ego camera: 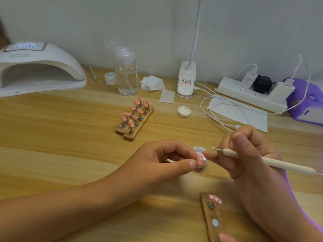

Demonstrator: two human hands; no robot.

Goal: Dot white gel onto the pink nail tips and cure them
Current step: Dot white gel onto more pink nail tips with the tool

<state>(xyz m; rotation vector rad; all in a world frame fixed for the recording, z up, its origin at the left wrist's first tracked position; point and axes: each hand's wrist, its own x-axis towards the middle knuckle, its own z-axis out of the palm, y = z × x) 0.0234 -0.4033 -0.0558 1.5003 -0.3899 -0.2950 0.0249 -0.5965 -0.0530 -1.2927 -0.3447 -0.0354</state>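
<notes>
My left hand pinches a pink nail tip with white dots between thumb and fingers, right over a small white gel pot. My right hand grips a cream dotting pen, its metal point near the pot and just right of the tip. A wooden strip holder at the bottom carries a dotted pink tip and another pink tip. Two wooden holders with several plain pink tips stand mid-table. The white curing lamp sits at the far left, its display lit.
Behind stand a clear pump bottle, a small white jar, wipes, a desk lamp base, a loose white lid, a power strip with trailing cables and a purple box.
</notes>
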